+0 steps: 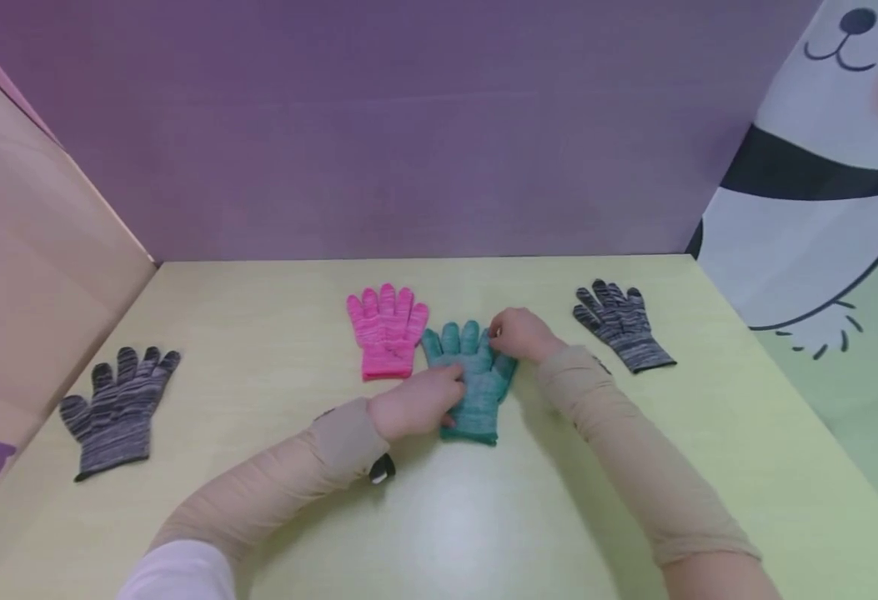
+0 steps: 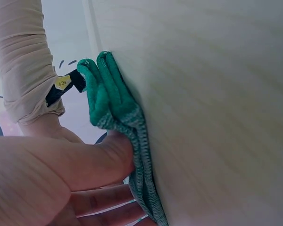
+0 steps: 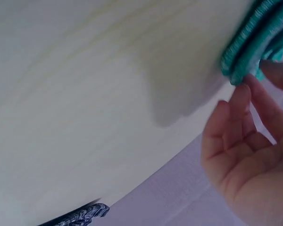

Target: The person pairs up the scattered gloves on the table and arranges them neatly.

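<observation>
A teal knitted glove (image 1: 476, 392) lies palm-flat near the middle of the table, fingers pointing to the far side. From the side, in the left wrist view, the teal knit (image 2: 139, 136) shows two layers lying close together. My left hand (image 1: 419, 402) rests on its palm area from the left, thumb and fingertips touching the fabric with the fingers fairly straight. At the upper right of the glove, my right hand (image 1: 524, 333) pinches a fingertip between thumb and forefinger. That pinch also shows in the right wrist view, at the teal fingertips (image 3: 240, 70).
Just behind and left lies a pink glove (image 1: 388, 333). One grey-black glove (image 1: 119, 412) is at the far left of the table (image 1: 258, 325), another grey-black glove (image 1: 624, 325) at the back right. A purple panel (image 1: 423, 167) stands along the back edge.
</observation>
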`<state>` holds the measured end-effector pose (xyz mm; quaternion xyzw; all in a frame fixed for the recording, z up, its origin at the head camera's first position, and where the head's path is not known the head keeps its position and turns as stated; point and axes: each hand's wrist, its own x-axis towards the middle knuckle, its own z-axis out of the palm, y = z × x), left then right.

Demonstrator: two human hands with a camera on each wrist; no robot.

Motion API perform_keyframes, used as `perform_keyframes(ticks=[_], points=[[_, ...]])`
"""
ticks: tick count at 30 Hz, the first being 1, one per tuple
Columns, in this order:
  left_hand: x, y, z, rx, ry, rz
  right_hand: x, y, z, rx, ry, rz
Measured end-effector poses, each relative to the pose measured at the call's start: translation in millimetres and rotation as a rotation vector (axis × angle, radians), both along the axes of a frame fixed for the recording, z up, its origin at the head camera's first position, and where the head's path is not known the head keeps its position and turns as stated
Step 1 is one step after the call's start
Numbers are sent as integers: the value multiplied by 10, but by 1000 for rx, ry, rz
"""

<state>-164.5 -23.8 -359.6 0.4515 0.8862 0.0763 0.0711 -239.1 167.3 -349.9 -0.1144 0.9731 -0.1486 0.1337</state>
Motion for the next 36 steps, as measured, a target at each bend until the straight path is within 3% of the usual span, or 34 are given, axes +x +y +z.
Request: perform_keyframes(ticks=[6, 17, 26, 36], points=[[6, -16, 36, -11, -11, 22, -15, 49, 27, -1, -84, 102], [15, 16, -5, -33, 31, 8, 12, 211, -36, -60, -118, 128], [26, 22, -23, -26, 12, 8, 65, 213, -44, -65, -59, 219], [23, 24, -14, -31, 24, 9, 136, 474, 91, -148, 35, 185]])
